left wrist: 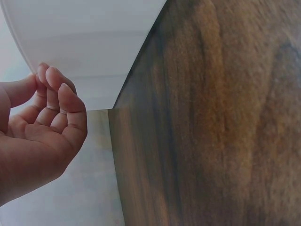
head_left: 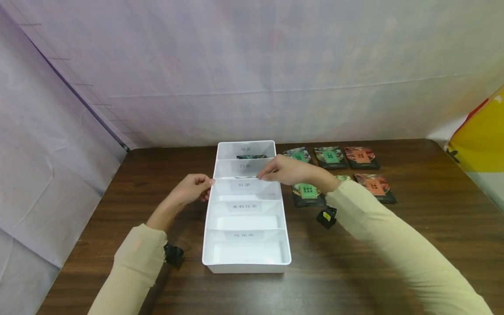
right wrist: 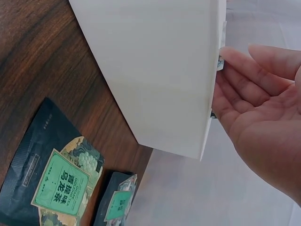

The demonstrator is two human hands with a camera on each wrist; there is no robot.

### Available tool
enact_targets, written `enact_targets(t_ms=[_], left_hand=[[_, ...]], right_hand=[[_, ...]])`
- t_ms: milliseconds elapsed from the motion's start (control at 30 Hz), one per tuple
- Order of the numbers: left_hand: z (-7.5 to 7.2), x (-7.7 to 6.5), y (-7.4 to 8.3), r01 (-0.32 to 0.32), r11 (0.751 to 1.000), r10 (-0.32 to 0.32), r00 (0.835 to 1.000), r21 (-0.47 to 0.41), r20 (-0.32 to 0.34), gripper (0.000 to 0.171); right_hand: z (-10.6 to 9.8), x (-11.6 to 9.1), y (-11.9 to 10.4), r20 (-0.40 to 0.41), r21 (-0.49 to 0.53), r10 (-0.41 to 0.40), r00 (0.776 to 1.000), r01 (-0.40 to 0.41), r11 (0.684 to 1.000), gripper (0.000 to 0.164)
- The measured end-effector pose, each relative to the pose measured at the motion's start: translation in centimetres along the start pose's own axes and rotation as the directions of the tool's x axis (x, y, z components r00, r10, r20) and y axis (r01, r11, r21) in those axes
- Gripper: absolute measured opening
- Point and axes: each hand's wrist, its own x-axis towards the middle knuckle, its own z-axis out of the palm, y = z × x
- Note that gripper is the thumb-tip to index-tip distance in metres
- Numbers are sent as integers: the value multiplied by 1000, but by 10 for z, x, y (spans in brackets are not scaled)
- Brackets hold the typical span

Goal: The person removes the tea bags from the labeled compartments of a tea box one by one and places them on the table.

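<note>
A long white divided box with several labelled compartments stands on the table. My left hand is at its left rim; in the left wrist view the thumb and index finger pinch at the rim edge. Over the second compartment from the back is my right hand, its fingertips at the top edge of a thin packet standing inside. The right wrist view shows that packet's corner by the index fingertip, with the thumb apart from it. Another dark packet sits in the rearmost compartment.
Right of the box lie dark tea pouches with green labels, among them a front pouch and a rear pouch. Two pouches with orange labels lie farther right. A pale curtain hangs behind the wooden table.
</note>
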Motion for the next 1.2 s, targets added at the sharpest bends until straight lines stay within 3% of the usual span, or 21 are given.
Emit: enact_targets(t_ms=[367, 667, 900, 1200], left_hand=[[0, 0, 0, 5, 1000, -5, 1000, -5, 2, 22], [1, 0, 1, 20, 1000, -20, 1000, -15, -2, 22], [1, -1, 2, 21, 1000, -21, 1000, -16, -5, 22], [0, 0, 1, 18, 1000, -18, 1000, -1, -3, 22]], right_hand=[[-4, -3, 3, -54, -2, -18, 998, 18, 1000, 21], [-11, -6, 3, -117, -16, 15, 993, -17, 1000, 20], [-20, -13, -6, -133, 24, 61, 989, -58, 998, 23], [-36, -19, -17, -197, 20, 28, 980, -25, 999, 22]])
